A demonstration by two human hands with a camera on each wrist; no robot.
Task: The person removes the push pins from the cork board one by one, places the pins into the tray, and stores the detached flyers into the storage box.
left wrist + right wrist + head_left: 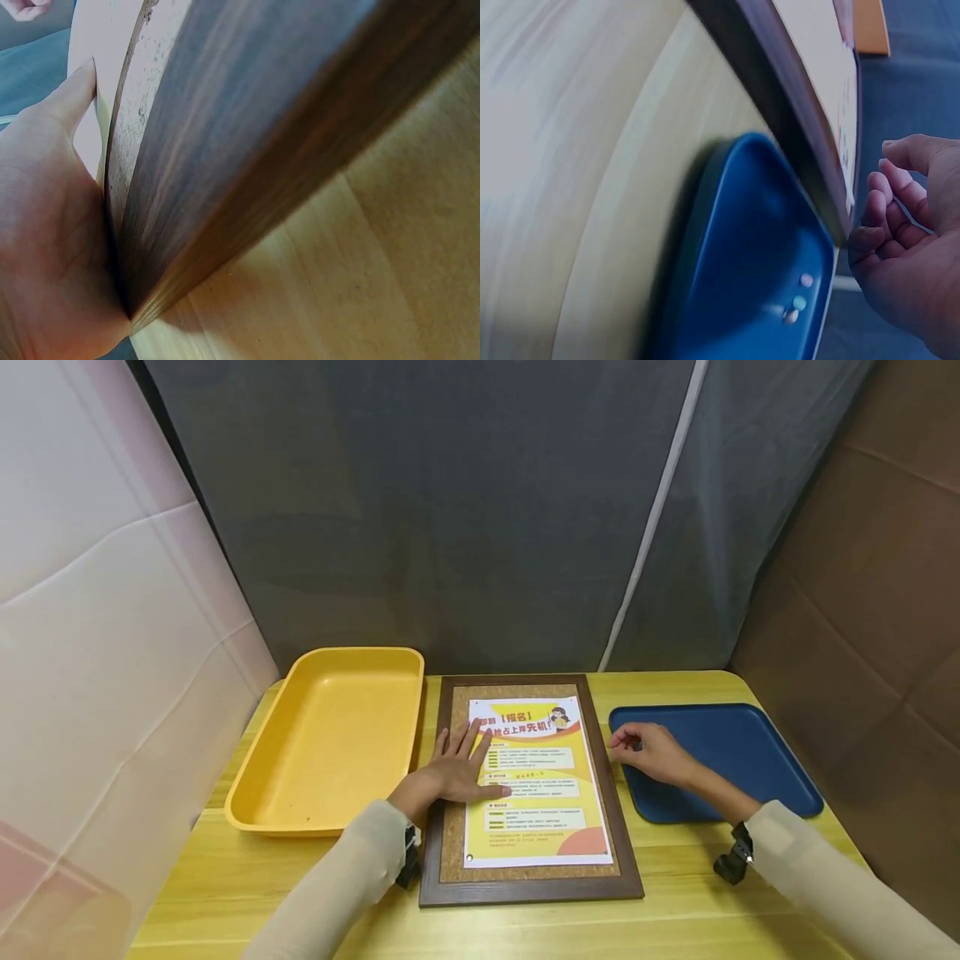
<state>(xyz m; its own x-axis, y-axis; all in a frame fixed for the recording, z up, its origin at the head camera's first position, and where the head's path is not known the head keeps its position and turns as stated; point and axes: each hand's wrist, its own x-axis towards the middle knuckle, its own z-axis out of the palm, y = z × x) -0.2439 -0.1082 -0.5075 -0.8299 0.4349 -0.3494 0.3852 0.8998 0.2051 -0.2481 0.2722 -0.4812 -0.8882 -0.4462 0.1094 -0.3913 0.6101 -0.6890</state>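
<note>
At left on the bench [690, 918], the yellow tray [345, 743] sits just beside the framed cork board [532, 891], so a leftward shove on the frame could bump it. The left hand [452, 775] lies flat, fingers spread apart, on the left side of the poster [536, 810], which rests on the cork; dragging that palm might skew or crease the sheet, since how firmly its corners are fixed is too small to tell. The right hand [654, 754], fingers curled, thumb and forefinger nearly together, hangs between board and blue tray [738, 747]; whether it pinches anything, I cannot tell. A careless knuckle there could scatter the tray's small round pieces [799, 303].
</note>
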